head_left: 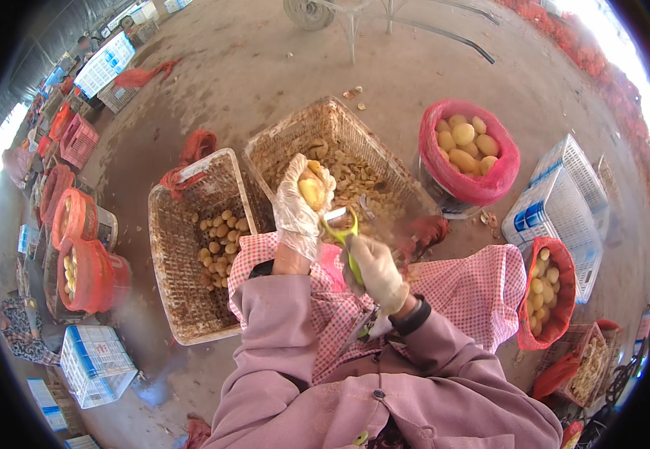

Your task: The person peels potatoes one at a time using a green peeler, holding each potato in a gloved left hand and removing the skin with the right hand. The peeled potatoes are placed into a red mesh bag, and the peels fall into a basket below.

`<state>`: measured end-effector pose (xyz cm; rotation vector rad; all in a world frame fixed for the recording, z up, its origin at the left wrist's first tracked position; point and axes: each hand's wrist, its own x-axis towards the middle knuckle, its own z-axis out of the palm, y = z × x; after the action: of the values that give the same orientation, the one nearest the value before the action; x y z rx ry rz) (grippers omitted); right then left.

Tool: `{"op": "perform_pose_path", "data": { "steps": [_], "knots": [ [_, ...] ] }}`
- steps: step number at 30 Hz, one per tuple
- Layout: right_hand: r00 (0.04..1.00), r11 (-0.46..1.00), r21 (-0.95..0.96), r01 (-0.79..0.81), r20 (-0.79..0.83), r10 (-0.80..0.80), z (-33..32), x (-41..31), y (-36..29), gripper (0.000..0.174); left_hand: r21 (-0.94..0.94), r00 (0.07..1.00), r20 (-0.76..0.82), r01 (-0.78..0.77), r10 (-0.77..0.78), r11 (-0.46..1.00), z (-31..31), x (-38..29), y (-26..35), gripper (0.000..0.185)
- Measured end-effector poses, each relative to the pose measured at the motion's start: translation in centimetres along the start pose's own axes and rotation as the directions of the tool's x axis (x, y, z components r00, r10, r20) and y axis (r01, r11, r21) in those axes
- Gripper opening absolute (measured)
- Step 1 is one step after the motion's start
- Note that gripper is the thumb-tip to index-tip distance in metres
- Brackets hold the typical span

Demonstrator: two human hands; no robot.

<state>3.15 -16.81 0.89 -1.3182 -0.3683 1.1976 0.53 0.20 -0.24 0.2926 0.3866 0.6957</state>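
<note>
In a clear plastic glove, my left hand [298, 207] holds a partly peeled potato [312, 189] above a dirty plastic crate of peelings [333, 112]. My right hand [378, 272], in a whitish glove, grips the green handle of a Y-shaped peeler [347, 229]. The peeler's head is just below and right of the potato; whether its blade touches the skin I cannot tell. A peel strip hangs by the peeler. To the left, a second dirty crate [170, 280] holds many small unpeeled potatoes [224, 233].
A pink mesh bag [507, 179] of peeled potatoes lines a bucket at right. Near my right knee is a red mesh bag [563, 314] of potatoes, with white-blue crates [561, 196] beyond it. A wheeled metal cart [353, 33] stands ahead. Mesh bags [89, 280] and a person [21, 331] are at left.
</note>
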Motion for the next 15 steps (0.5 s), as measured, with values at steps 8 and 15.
{"op": "perform_pose_path", "data": {
  "steps": [8, 15],
  "knots": [
    [0.995, 0.996, 0.025, 0.086, -0.057, -0.084, -0.8, -1.1, -0.8, 0.037, -0.021, 0.949, 0.258, 0.194, -0.182, 0.981, -0.7, -0.3, -0.4, 0.031],
    [0.992, 0.992, 0.013, 0.124, -0.041, -0.123, 1.4, 1.4, -2.6, 0.036, 0.135, 0.999, -0.026, -0.015, 0.019, 0.991, -0.5, -0.7, -1.5, 0.029]
  ]
}}
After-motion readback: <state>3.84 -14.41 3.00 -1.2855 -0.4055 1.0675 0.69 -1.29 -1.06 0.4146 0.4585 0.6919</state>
